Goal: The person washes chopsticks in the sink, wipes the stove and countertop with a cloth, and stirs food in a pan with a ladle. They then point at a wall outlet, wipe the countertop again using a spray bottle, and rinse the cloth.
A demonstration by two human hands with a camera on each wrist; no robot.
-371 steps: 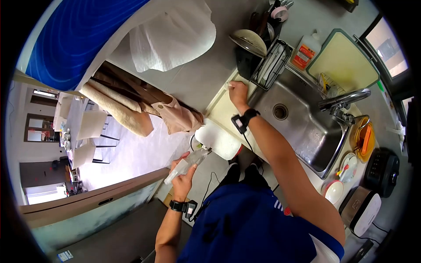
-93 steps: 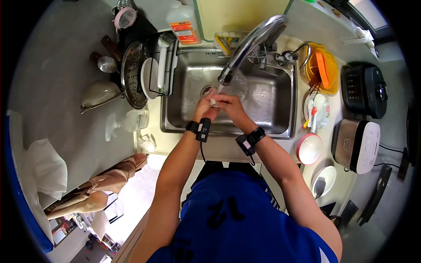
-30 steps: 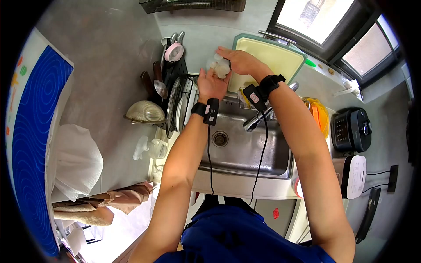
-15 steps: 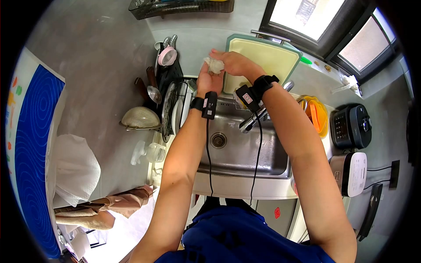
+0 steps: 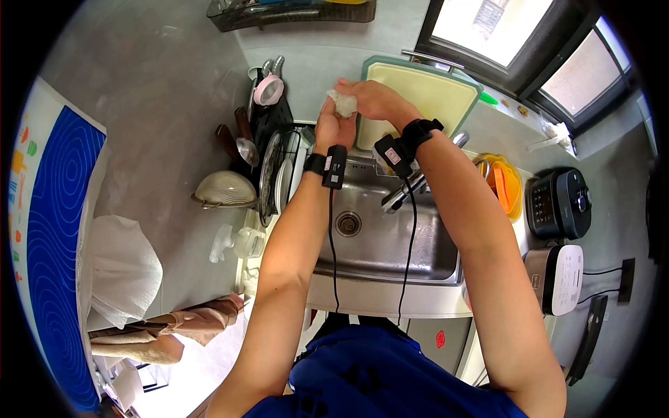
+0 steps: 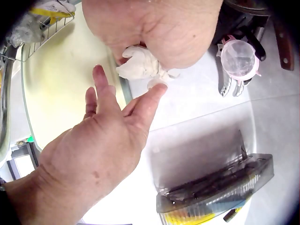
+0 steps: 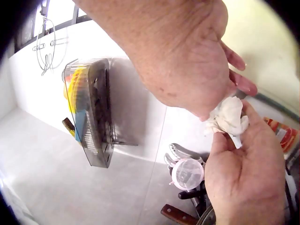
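Note:
A crumpled white tissue (image 5: 344,104) is between the two hands, in front of the wall behind the sink. My left hand (image 5: 336,131) holds it palm up; in the right wrist view the thumb and fingers of the left hand (image 7: 251,173) pinch the tissue (image 7: 230,116). My right hand (image 5: 380,101) reaches in from the right, in front of the cutting board (image 5: 425,90). In the left wrist view the right hand (image 6: 103,140) has its fingers spread, with one fingertip right at the tissue (image 6: 138,63). The left hand (image 6: 164,28) hides part of the tissue there.
Below the forearms is a steel sink (image 5: 390,251) with its faucet (image 5: 404,195). A dish rack with plates (image 5: 284,181), a mesh sieve (image 5: 226,189) and a clear spray bottle (image 5: 247,244) stand left. A rice cooker (image 5: 561,202) stands right. A wall shelf (image 5: 300,12) hangs above.
Earlier my left hand gripped the spray bottle while the right was at the counter; later both were under the faucet. Both hands then rose to the wall with the tissue, now more bunched.

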